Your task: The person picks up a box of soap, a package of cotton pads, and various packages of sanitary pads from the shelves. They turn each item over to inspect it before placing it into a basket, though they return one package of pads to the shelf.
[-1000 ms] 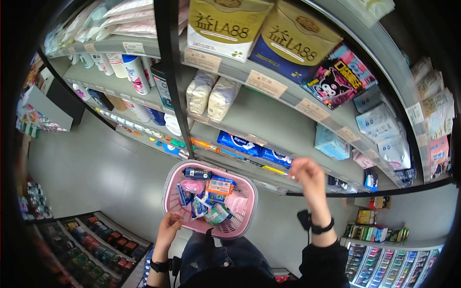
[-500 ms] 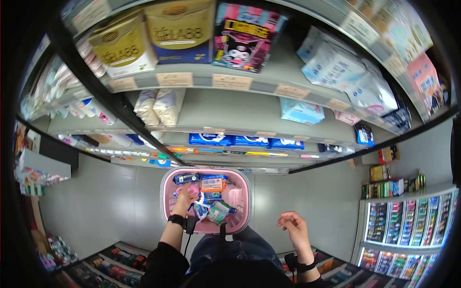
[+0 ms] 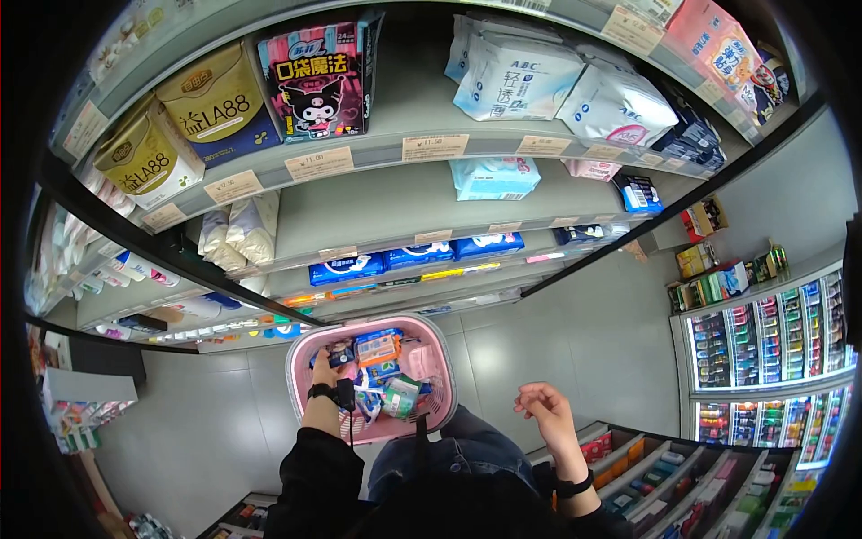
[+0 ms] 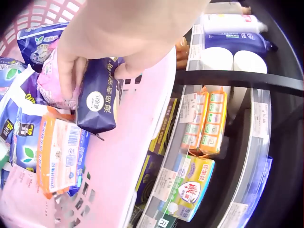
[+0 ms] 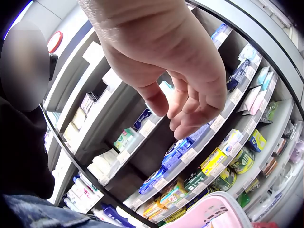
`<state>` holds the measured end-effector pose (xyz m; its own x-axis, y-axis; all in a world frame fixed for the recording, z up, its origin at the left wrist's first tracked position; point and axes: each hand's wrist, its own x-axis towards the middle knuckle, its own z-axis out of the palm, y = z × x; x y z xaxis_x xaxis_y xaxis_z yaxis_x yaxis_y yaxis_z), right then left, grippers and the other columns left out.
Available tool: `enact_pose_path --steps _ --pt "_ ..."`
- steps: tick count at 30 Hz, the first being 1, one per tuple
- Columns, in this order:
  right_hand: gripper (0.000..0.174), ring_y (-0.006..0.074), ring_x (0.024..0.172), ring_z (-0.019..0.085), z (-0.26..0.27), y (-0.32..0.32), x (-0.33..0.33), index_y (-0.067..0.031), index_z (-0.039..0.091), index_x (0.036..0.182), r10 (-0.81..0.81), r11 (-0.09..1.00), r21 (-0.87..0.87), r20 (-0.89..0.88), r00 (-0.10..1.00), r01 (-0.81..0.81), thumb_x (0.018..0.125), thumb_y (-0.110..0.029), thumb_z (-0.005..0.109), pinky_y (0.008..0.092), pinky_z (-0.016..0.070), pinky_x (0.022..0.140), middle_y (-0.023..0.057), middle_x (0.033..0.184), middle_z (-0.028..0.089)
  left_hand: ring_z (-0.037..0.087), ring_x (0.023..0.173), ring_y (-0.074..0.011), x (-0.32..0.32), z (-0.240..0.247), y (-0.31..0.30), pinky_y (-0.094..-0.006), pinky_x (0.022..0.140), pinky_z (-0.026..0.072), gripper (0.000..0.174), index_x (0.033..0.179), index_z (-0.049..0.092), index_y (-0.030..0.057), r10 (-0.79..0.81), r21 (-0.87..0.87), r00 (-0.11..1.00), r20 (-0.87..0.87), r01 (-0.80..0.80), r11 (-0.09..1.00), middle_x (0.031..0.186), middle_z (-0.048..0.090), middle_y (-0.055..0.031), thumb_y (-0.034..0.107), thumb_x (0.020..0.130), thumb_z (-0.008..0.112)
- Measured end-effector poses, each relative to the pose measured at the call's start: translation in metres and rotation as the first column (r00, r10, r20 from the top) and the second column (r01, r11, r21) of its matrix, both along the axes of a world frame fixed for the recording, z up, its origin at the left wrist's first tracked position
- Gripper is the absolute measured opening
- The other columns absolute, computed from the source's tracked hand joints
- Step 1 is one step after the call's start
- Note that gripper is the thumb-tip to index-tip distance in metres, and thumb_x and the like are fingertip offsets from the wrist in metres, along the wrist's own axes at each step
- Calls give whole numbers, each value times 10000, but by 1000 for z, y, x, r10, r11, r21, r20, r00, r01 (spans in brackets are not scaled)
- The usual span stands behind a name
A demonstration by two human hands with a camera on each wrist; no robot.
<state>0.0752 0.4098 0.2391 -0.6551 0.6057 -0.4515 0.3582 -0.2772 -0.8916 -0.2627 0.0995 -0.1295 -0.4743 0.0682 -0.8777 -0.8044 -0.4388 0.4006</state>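
Observation:
Inside the pink basket [image 3: 452, 382], my left hand [image 3: 324, 366] reaches down at the far left corner. The left wrist view has this hand [image 4: 128, 33] with thumb and fingers on either side of a dark blue pack [image 4: 99, 102], pinching its upper end. A pink pack [image 4: 53, 83] lies against the fingers, and an orange-and-white pack [image 4: 59, 154] lies beside the dark blue one. My right hand [image 3: 549, 415], fingers loosely curled and holding nothing, hangs in the air right of the basket; it fills the top of the right wrist view [image 5: 166, 66].
Beyond the basket stand shelves [image 3: 359, 211] with gold packs [image 3: 215, 103], a pink-and-black box [image 3: 314, 81], white packs [image 3: 521, 76] and blue packs [image 3: 413, 256]. A lit drinks cabinet [image 3: 772, 337] is at the right, low product racks [image 3: 664, 481] behind. Grey floor [image 3: 503, 350] lies right of the basket.
My left hand has gone from the basket's near edge into it and now grips the dark blue pack. My right hand has drawn back from the shelf. The head view has turned right.

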Motion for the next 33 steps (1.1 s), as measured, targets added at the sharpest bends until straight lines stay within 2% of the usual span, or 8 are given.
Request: enact_pose_path --steps 6,8,12,16,20,25,30,33 --pt "195 107 836 625 1 -1 -8 -58 620 1068 68 997 -22 -39 997 -69 896 -7 544 231 441 707 11 904 657 568 1004 -391 3 22 1 -641 828 502 496 1225 451 111 -56 -30 996 67 58 998 1109 543 -173 314 817 648" --pt "196 106 838 624 2 -2 -11 -59 619 1072 83 996 -25 -43 996 -84 898 -10 544 231 442 710 11 908 656 572 991 -392 6 30 0 -644 822 508 529 1234 451 108 105 -41 989 101 -102 994 1108 536 -186 334 808 669" --pt "195 104 842 621 0 -2 -13 -62 615 1081 115 993 -24 -55 992 -117 901 -19 554 231 444 718 8 909 654 597 1013 -370 -6 -10 -20 -593 863 512 418 1185 511 88 74 94 986 152 -89 992 1078 602 -163 292 841 635" --pt "163 120 835 630 3 -3 -19 -50 624 1068 126 991 -27 -64 990 -128 915 -47 567 243 452 715 26 901 660 606 996 -336 20 0 -16 -494 871 526 381 1117 572 58 -24 33 999 -30 25 999 1087 612 -149 302 827 615" --pt "192 103 836 617 6 -4 -30 -60 608 1087 161 986 -35 -75 984 -164 901 -32 571 228 443 719 5 901 649 634 991 -297 55 87 3 -475 903 507 354 1105 587 65 -82 90 992 -95 90 992 1082 643 -117 267 822 652" --pt "298 115 900 603 13 -9 -52 -57 552 1183 270 961 -34 -127 955 -276 890 -37 601 241 463 754 37 995 625 646 982 -266 79 234 28 -437 845 528 258 1098 564 22 -322 311 898 -300 411 857 1059 654 -111 117 863 609" --pt "593 171 1028 589 38 -29 -83 -81 317 1411 423 905 33 -172 889 -424 895 -24 605 310 481 869 116 1260 496 632 980 -231 99 332 52 -421 815 533 326 1163 524 23 -315 247 816 -485 473 845 1084 632 -94 58 859 636" --pt "609 208 1115 547 40 -31 -88 -119 300 1439 469 858 -68 -300 831 -509 913 -48 600 316 461 941 115 1263 494 623 1002 -225 105 343 50 -419 861 515 426 1257 455 22 -511 10 613 -602 646 763 1111 624 -87 67 871 630"
